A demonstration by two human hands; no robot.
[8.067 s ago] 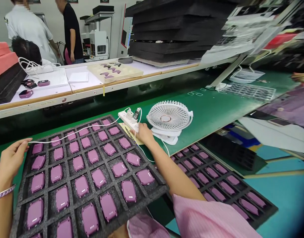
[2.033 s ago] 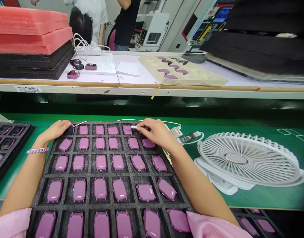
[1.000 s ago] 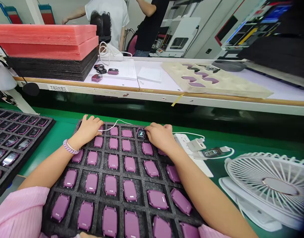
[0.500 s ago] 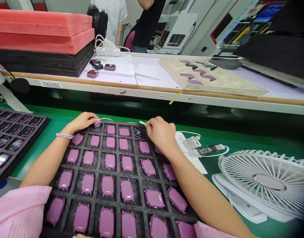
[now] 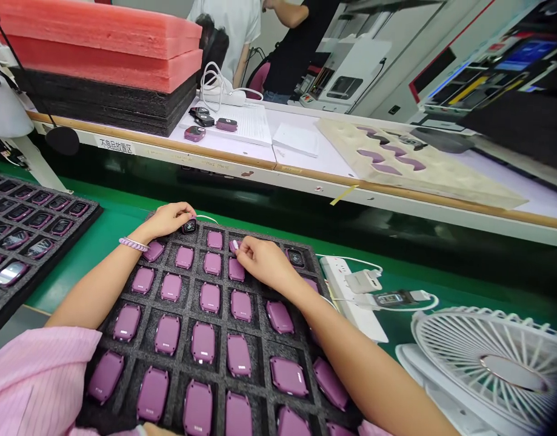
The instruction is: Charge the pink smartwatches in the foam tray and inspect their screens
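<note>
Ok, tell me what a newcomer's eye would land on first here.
Most likely the rows of purple watch cases filling the dark foam tray in the middle foreground. Next, probably, the coral-red foam slabs, stacked on black ones at upper left, and the white fan at lower right. Then the two hands over the tray's far side: the left hand gripping a watch, the right hand pinching a small white tip.

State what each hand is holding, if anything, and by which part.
The left hand grips a watch by its upper edge; the right hand pinches a slim white piece behind its exposed tip.
</note>
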